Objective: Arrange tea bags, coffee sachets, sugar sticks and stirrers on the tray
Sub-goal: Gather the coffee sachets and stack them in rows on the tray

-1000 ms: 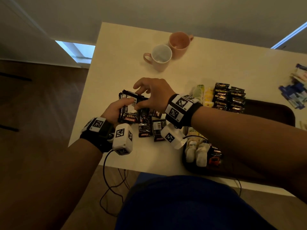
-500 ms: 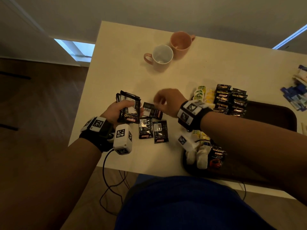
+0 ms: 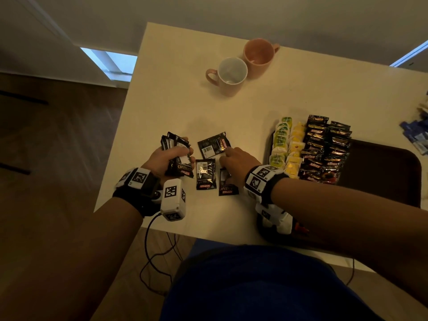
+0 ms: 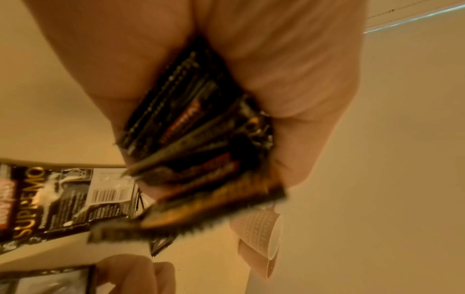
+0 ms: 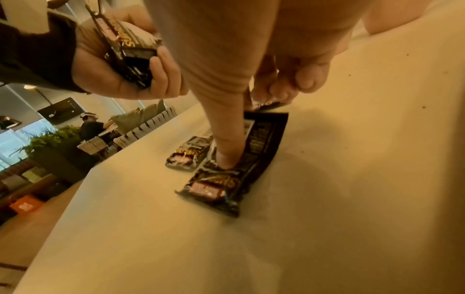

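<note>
My left hand (image 3: pixel 165 159) grips a fanned stack of black coffee sachets (image 3: pixel 176 147), seen edge-on in the left wrist view (image 4: pixel 201 129). Three more sachets lie loose on the table. My right hand (image 3: pixel 238 162) is down over them. Its thumb (image 5: pixel 226 143) presses the near sachet (image 5: pixel 226 185), and its bent fingers touch the far sachet (image 3: pixel 213 144). The middle sachet (image 3: pixel 205 173) lies untouched. The dark tray (image 3: pixel 389 172) at the right holds rows of green tea bags (image 3: pixel 281 140), yellow tea bags (image 3: pixel 295 149) and coffee sachets (image 3: pixel 324 149).
Two mugs stand at the back, one white inside (image 3: pixel 231 74) and one peach (image 3: pixel 259 55). Blue packets (image 3: pixel 416 135) lie at the right edge. White packets (image 3: pixel 281 224) sit at the tray's front corner. The table's left edge is close to my left hand.
My right hand left the stack in my left hand, drew back to the right and came down on the loose sachets. The left hand still holds its stack.
</note>
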